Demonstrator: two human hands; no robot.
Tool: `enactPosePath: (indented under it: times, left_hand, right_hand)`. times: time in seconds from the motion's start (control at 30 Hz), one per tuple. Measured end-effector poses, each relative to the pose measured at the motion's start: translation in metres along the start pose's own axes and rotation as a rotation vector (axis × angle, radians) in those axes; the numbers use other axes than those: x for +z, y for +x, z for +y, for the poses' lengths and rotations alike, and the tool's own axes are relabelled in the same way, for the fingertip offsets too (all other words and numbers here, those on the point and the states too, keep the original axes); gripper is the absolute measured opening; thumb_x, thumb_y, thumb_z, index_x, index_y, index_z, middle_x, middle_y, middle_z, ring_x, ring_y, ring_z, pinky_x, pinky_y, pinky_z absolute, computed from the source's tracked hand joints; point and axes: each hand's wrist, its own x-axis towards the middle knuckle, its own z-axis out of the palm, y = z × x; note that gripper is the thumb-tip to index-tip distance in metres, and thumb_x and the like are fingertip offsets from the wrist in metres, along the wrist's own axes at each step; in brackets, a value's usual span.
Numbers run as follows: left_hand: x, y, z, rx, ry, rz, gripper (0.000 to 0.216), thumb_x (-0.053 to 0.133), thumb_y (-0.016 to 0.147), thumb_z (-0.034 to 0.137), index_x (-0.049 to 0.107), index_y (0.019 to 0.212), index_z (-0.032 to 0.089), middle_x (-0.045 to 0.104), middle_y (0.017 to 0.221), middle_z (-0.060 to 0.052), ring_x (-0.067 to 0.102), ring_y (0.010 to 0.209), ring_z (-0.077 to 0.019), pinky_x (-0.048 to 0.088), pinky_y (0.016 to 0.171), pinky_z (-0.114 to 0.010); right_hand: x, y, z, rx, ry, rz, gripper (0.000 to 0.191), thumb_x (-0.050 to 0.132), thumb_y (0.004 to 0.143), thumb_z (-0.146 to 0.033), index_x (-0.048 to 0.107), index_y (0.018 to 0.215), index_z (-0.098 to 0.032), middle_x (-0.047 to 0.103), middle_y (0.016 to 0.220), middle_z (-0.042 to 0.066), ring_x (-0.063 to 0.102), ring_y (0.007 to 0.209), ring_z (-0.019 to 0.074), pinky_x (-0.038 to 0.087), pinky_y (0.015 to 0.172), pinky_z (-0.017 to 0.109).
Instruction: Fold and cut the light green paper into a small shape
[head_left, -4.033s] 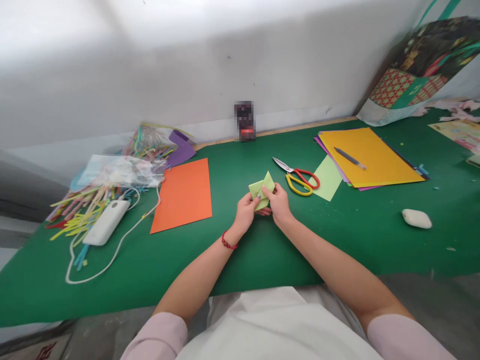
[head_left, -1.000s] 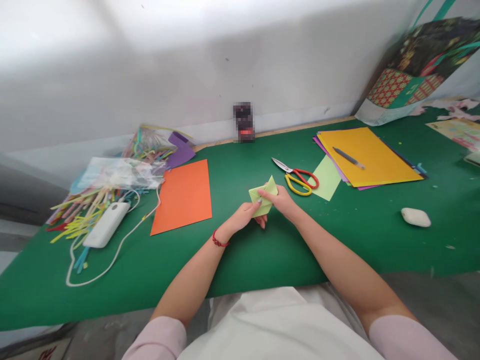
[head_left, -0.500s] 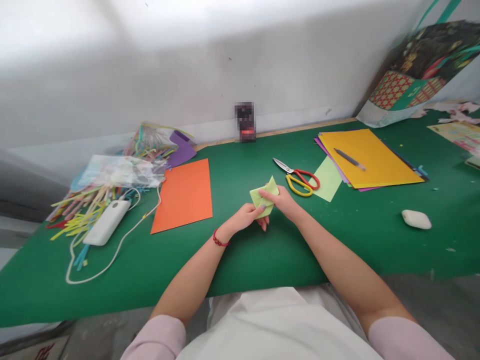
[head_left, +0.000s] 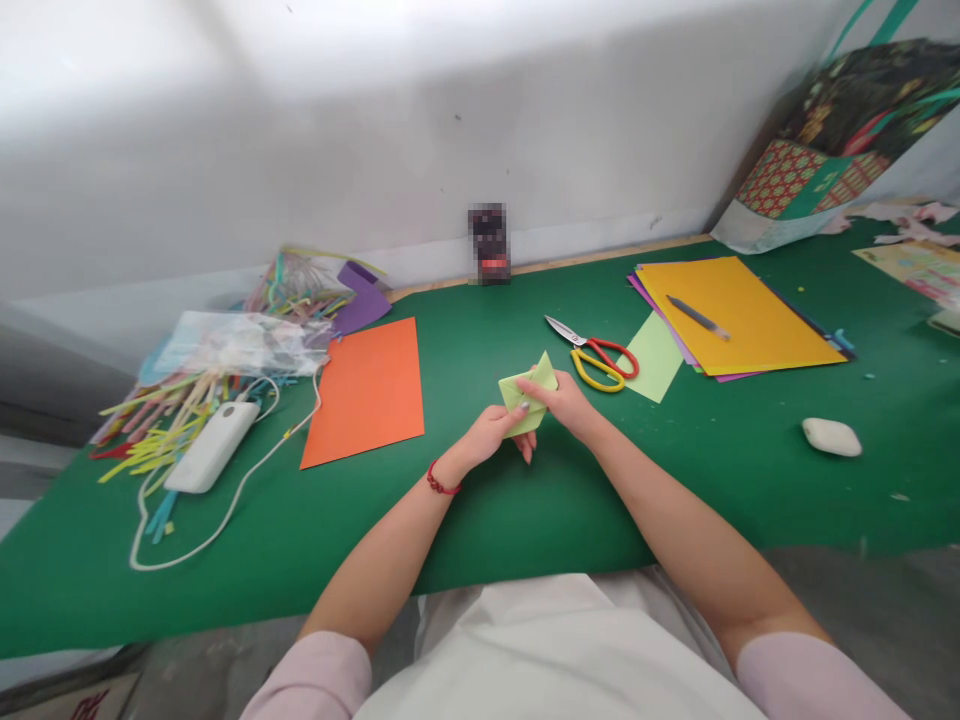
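A folded light green paper (head_left: 512,393) with a pointed corner sticking up is held between both hands, above the near part of the green tabletop (head_left: 510,530). My left hand (head_left: 489,432) grips its lower left side, thumb on top and fingers beneath. From the right, my right hand (head_left: 564,402) pinches it, with the thumb lying across the folds. The fingers under the paper are partly hidden. Just beyond my right hand lie scissors (head_left: 592,358) with one red and one yellow handle. A flat light green sheet (head_left: 656,365) lies beside them.
Orange paper (head_left: 364,395), a white power bank (head_left: 212,447) with a cable, and a pile of coloured strips (head_left: 172,400) lie left. Rightward are stacked coloured sheets (head_left: 757,320) under a pen (head_left: 697,317), a white rounded object (head_left: 831,437) and a patterned bag (head_left: 810,180). A pixelated dark object (head_left: 489,243) leans on the wall.
My left thumb has shifted very slightly on the folded paper. Both hands keep their hold in nearly the same place, and the view has moved a touch.
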Motion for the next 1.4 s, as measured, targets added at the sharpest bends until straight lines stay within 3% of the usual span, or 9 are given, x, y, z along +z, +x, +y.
enactPosePath:
  times: [0.4,0.63,0.83,1.03,1.13,1.27,1.4]
  left_hand:
    - [-0.0002,0.0009,-0.0032,0.012,0.074,0.010,0.062,0.045,0.080,0.068,0.064,0.062,0.012,0.063,0.051,-0.006,0.061,0.050,-0.0144,0.049,0.062,-0.027]
    - [-0.0014,-0.0004,-0.0011,-0.016,0.081,0.037,0.046,0.070,0.066,0.058,0.062,0.072,0.013,0.064,0.057,-0.002,0.061,0.054,-0.0130,0.048,0.059,-0.025]
    - [-0.0026,0.0026,-0.0044,0.016,0.046,0.040,0.067,0.052,0.068,0.077,0.064,0.072,0.011,0.063,0.052,-0.005,0.061,0.051,-0.0144,0.047,0.057,-0.025]
    - [-0.0026,0.0009,-0.0040,-0.005,0.046,0.068,0.063,0.054,0.071,0.073,0.062,0.063,0.011,0.061,0.045,-0.005,0.060,0.045,-0.0151,0.048,0.058,-0.027]
    - [-0.0029,0.0005,-0.0015,0.027,0.034,0.110,0.062,0.054,0.070,0.073,0.061,0.061,0.012,0.061,0.046,-0.005,0.059,0.044,-0.0156,0.049,0.057,-0.028]
    - [-0.0051,0.0005,0.0016,0.103,0.028,0.205,0.062,0.051,0.073,0.072,0.061,0.059,0.013,0.060,0.044,-0.005,0.061,0.047,-0.0171,0.050,0.060,-0.030]
    - [-0.0066,0.0001,0.0029,0.119,0.018,0.234,0.063,0.049,0.073,0.073,0.061,0.057,0.014,0.059,0.042,-0.005,0.061,0.048,-0.0177,0.052,0.064,-0.031]
  right_hand:
    - [-0.0006,0.0009,0.0017,0.012,0.016,-0.005,0.046,0.075,0.054,-0.057,0.062,0.069,-0.016,0.061,0.065,0.001,0.056,0.062,0.0148,0.043,0.059,0.027]
    - [-0.0016,0.0025,0.0018,0.003,-0.027,0.012,0.045,0.075,0.054,-0.057,0.062,0.068,-0.015,0.061,0.065,0.002,0.056,0.061,0.0151,0.043,0.056,0.027]
    - [-0.0007,0.0008,-0.0008,0.031,-0.051,-0.029,0.047,0.073,0.055,-0.059,0.060,0.067,-0.015,0.060,0.063,0.002,0.054,0.057,0.0144,0.041,0.052,0.026]
    - [-0.0005,0.0009,-0.0001,0.007,-0.021,-0.061,0.049,0.074,0.055,-0.059,0.056,0.068,-0.015,0.056,0.061,-0.001,0.050,0.055,0.0108,0.038,0.050,0.024]
    - [0.0000,0.0020,0.0023,0.022,-0.027,-0.079,0.052,0.070,0.057,-0.064,0.055,0.071,-0.016,0.050,0.053,-0.004,0.042,0.045,0.0082,0.032,0.042,0.023]
    - [0.0015,0.0022,0.0038,0.001,-0.037,-0.165,0.052,0.071,0.058,-0.065,0.050,0.072,-0.019,0.039,0.042,-0.009,0.032,0.036,0.0066,0.024,0.035,0.023]
    - [0.0033,0.0004,0.0041,-0.057,-0.057,-0.252,0.047,0.068,0.065,-0.062,0.049,0.064,-0.019,0.040,0.043,-0.008,0.033,0.038,0.0061,0.024,0.037,0.022]
